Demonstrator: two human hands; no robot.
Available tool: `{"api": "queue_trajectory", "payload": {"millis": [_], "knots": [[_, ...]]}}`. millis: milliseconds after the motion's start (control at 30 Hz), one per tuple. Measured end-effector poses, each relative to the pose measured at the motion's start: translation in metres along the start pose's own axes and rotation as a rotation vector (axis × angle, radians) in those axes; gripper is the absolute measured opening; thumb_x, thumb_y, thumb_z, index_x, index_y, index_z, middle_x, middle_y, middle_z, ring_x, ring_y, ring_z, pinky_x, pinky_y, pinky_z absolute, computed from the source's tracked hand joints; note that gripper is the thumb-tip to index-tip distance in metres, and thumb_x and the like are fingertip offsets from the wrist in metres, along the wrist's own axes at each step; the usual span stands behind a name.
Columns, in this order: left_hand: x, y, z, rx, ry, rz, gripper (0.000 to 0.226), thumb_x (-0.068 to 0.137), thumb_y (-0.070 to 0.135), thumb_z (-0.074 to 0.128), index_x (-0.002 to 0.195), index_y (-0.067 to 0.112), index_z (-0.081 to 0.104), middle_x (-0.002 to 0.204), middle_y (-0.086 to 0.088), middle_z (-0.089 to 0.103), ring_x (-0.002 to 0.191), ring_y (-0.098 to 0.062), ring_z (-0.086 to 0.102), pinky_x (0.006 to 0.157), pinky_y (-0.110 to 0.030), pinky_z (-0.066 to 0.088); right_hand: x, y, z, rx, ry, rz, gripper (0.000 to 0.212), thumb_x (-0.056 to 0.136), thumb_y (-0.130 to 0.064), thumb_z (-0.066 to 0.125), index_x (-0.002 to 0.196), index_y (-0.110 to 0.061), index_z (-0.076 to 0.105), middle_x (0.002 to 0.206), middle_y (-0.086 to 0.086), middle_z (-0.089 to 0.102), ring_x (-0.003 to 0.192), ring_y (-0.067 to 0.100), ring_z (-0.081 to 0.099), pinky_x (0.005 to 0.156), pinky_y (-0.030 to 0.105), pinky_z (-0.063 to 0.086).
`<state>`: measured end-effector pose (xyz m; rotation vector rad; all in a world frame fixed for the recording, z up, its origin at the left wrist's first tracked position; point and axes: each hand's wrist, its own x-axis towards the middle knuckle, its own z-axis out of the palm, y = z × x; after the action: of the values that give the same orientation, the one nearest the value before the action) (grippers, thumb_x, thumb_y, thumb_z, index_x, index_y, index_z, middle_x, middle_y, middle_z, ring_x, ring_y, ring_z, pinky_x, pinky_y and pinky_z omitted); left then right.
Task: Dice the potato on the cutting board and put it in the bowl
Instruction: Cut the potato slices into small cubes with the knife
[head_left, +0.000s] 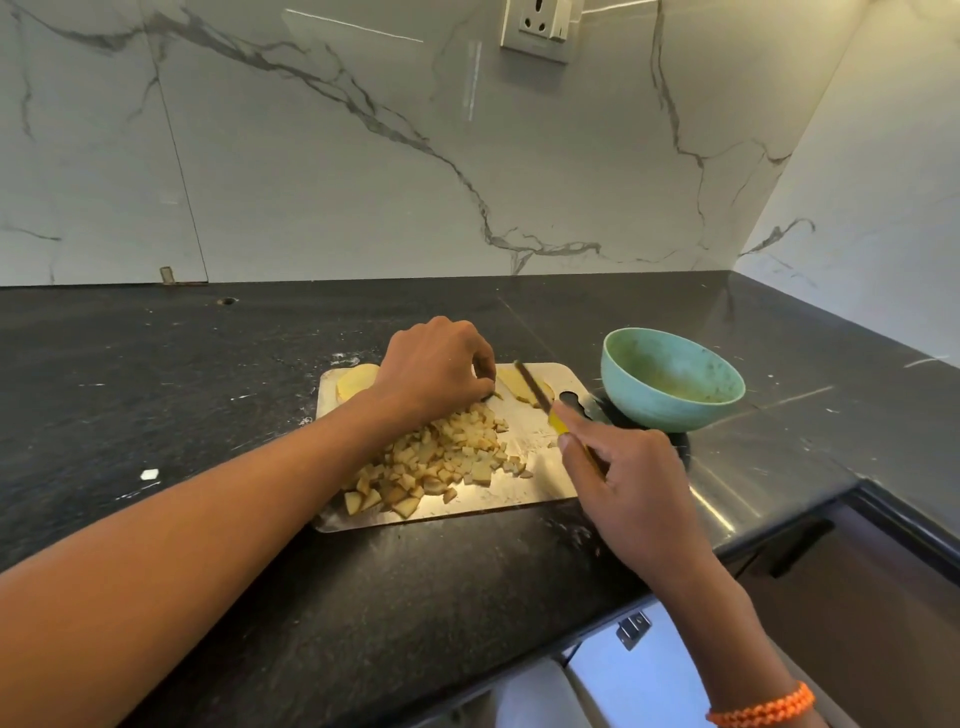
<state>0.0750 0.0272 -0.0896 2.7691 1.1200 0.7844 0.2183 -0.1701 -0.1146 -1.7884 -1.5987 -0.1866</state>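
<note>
A pale cutting board (524, 493) lies on the black counter. A heap of diced potato (441, 462) covers its middle. A potato slice (511, 384) lies at the board's far right, and a larger potato piece (356, 379) sits at the far left corner. My left hand (434, 371) hovers with curled fingers at the slice's left end, fingertips touching a small piece. My right hand (621, 480) grips a yellow-handled knife (535, 389), whose blade lies across the slice. A teal bowl (670, 384) stands just right of the board.
The black counter (208, 415) runs back to a marble wall and wraps round a corner on the right. Its front edge drops off near my right wrist. A small white chip (149, 474) lies on the counter at left.
</note>
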Motion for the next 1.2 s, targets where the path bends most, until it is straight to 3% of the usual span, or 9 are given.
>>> {"api": "queue_trajectory", "payload": {"millis": [100, 200, 267, 400, 567, 733, 933, 1100, 1200], "knots": [[0.001, 0.002, 0.000, 0.005, -0.020, 0.004, 0.015, 0.094, 0.042, 0.075, 0.104, 0.032, 0.083, 0.105, 0.013, 0.076, 0.083, -0.007, 0.062, 0.054, -0.016, 0.031, 0.012, 0.008, -0.004, -0.136, 0.059, 0.040, 0.037, 0.103, -0.029, 0.056, 0.138, -0.026, 0.063, 0.070, -0.005, 0.071, 0.061, 0.016, 0.061, 0.064, 0.042, 0.056], [0.003, 0.004, 0.001, -0.006, -0.072, 0.032, 0.016, 0.096, 0.039, 0.073, 0.109, 0.035, 0.082, 0.114, 0.014, 0.076, 0.093, -0.010, 0.067, 0.067, -0.027, 0.056, 0.024, 0.013, -0.003, -0.224, 0.073, 0.083, 0.036, 0.103, -0.028, 0.055, 0.137, -0.024, 0.065, 0.081, 0.001, 0.076, 0.071, 0.025, 0.067, 0.066, 0.041, 0.056], [0.003, 0.005, 0.002, -0.014, -0.089, 0.050, 0.017, 0.097, 0.035, 0.072, 0.112, 0.036, 0.081, 0.117, 0.013, 0.076, 0.098, -0.011, 0.069, 0.079, -0.036, 0.062, 0.030, 0.011, 0.000, -0.272, 0.072, 0.086, 0.037, 0.103, -0.028, 0.054, 0.138, -0.024, 0.065, 0.084, 0.003, 0.077, 0.073, 0.027, 0.068, 0.063, 0.039, 0.053], [0.014, 0.004, 0.004, -0.065, -0.077, 0.113, 0.033, 0.095, 0.022, 0.074, 0.123, 0.040, 0.075, 0.125, 0.016, 0.072, 0.109, -0.009, 0.066, 0.086, -0.040, 0.061, 0.030, 0.006, 0.007, -0.365, 0.036, 0.033, 0.039, 0.103, -0.029, 0.052, 0.140, -0.027, 0.062, 0.077, 0.000, 0.074, 0.064, 0.023, 0.065, 0.057, 0.036, 0.050], [0.035, 0.014, 0.012, -0.073, -0.389, 0.224, 0.066, 0.087, 0.005, 0.069, 0.140, 0.045, 0.063, 0.148, 0.017, 0.058, 0.138, -0.014, 0.049, 0.106, -0.046, 0.050, 0.029, 0.009, 0.006, -0.347, 0.065, 0.019, 0.038, 0.100, -0.026, 0.057, 0.136, -0.027, 0.067, 0.075, 0.000, 0.074, 0.064, 0.028, 0.063, 0.054, 0.035, 0.039], [0.038, 0.008, 0.008, 0.043, -0.349, 0.298, 0.049, 0.095, 0.024, 0.069, 0.139, 0.046, 0.064, 0.145, 0.023, 0.057, 0.134, -0.009, 0.046, 0.104, -0.040, 0.047, 0.029, 0.010, 0.006, -0.308, 0.044, 0.036, 0.037, 0.101, -0.027, 0.056, 0.138, -0.027, 0.065, 0.077, -0.001, 0.074, 0.066, 0.024, 0.064, 0.056, 0.033, 0.040], [0.023, -0.002, 0.009, 0.128, -0.234, 0.215, 0.046, 0.100, 0.053, 0.061, 0.142, 0.032, 0.064, 0.136, 0.012, 0.061, 0.126, -0.013, 0.051, 0.098, -0.036, 0.046, 0.031, 0.007, 0.004, -0.306, 0.006, 0.065, 0.037, 0.103, -0.028, 0.056, 0.138, -0.027, 0.064, 0.092, 0.001, 0.078, 0.078, 0.024, 0.069, 0.062, 0.031, 0.036], [0.014, 0.003, 0.011, 0.127, -0.158, 0.146, 0.050, 0.100, 0.057, 0.059, 0.142, 0.030, 0.064, 0.132, 0.009, 0.061, 0.121, -0.015, 0.052, 0.092, -0.035, 0.047, 0.033, -0.003, 0.008, -0.377, -0.097, 0.065, 0.042, 0.106, -0.035, 0.042, 0.145, -0.030, 0.057, 0.096, -0.002, 0.075, 0.082, 0.018, 0.067, 0.068, 0.038, 0.054], [0.016, 0.000, 0.008, 0.091, -0.171, 0.136, 0.050, 0.099, 0.058, 0.062, 0.141, 0.032, 0.064, 0.131, 0.011, 0.062, 0.120, -0.013, 0.054, 0.088, -0.033, 0.047, 0.035, -0.013, 0.018, -0.393, -0.087, 0.069, 0.043, 0.107, -0.035, 0.040, 0.147, -0.031, 0.053, 0.100, -0.001, 0.073, 0.082, 0.018, 0.066, 0.061, 0.033, 0.044]]}}
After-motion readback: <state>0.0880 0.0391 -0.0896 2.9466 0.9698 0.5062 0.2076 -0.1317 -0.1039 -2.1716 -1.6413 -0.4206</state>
